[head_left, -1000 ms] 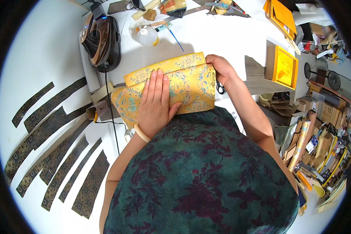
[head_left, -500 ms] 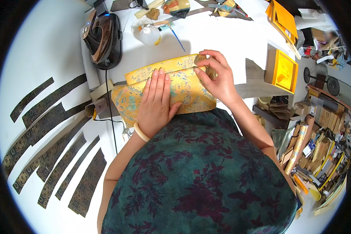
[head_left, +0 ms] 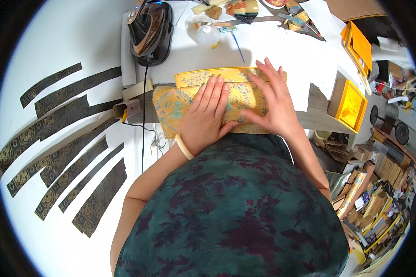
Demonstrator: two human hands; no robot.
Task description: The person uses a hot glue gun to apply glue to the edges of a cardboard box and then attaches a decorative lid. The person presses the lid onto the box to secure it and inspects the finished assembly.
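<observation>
A yellow patterned brocade sheet lies at the table's near edge, against my clothing. Along its far side runs a long narrow strip or panel in the same yellow pattern, with a plain yellow border. My left hand rests flat on the brocade, fingers outstretched and their tips at the seam with the strip. Over the right part of the fabric is my right hand, its fingers spread and nothing held. Whether its fingertips touch the cloth I cannot tell.
A clothes iron stands on its base at the far left, its cord trailing nearer. Beyond the brocade are a translucent bottle and a thin blue brush. An open yellow box sits right. Dark patterned strips hang at left.
My right hand has let go of the strip's right end and opened, fingers spreading over the fabric. The left hand stays flat on the brocade. The whole view has shifted.
</observation>
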